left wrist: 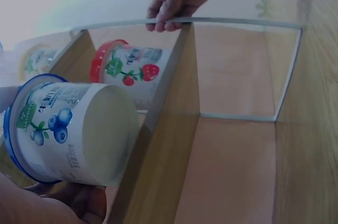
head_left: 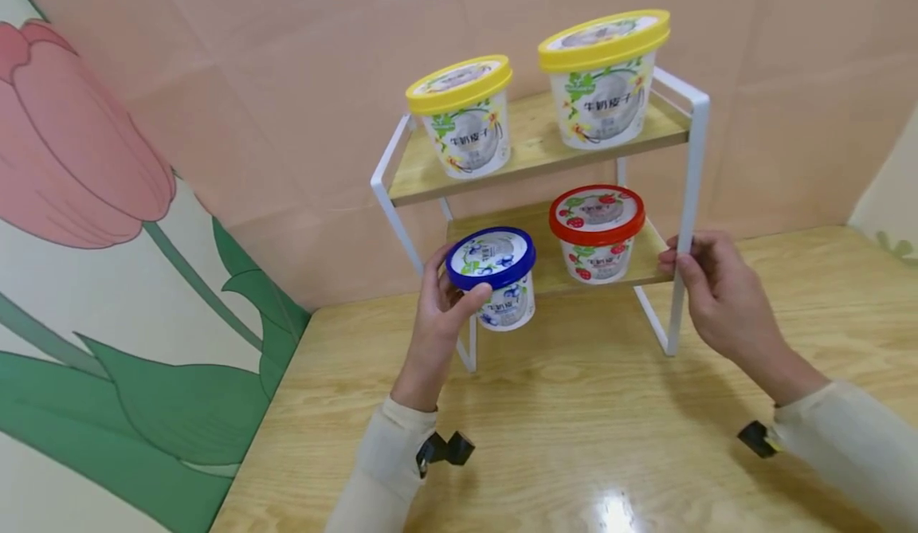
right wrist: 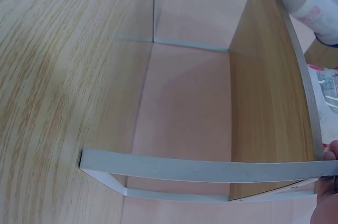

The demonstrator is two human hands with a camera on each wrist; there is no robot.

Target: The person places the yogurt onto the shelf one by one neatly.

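My left hand (head_left: pixel 436 314) grips an ice cream tub (head_left: pixel 511 303) with a blue lid and blueberry pictures, thumb in front and fingers round its side. It is upright at the lower shelf's front left; in the left wrist view the tub's pale base shows beside the board edge. On the right, my right hand (head_left: pixel 735 302) pinches the white metal leg (head_left: pixel 690 190) of a two-tier rack, at the height of the lower board. A red-lidded strawberry tub (head_left: pixel 598 256) stands on the lower shelf, right of the blue one.
Two yellow-lidded tubs, a smaller-looking left one (head_left: pixel 469 131) and a right one (head_left: pixel 606 99), stand on the wooden upper shelf (head_left: pixel 529 144). The rack rests on a wood-grain table (head_left: pixel 559 437). Behind it is a pink wall covering (head_left: pixel 323 119); a tulip mural (head_left: pixel 86 143) is at left.
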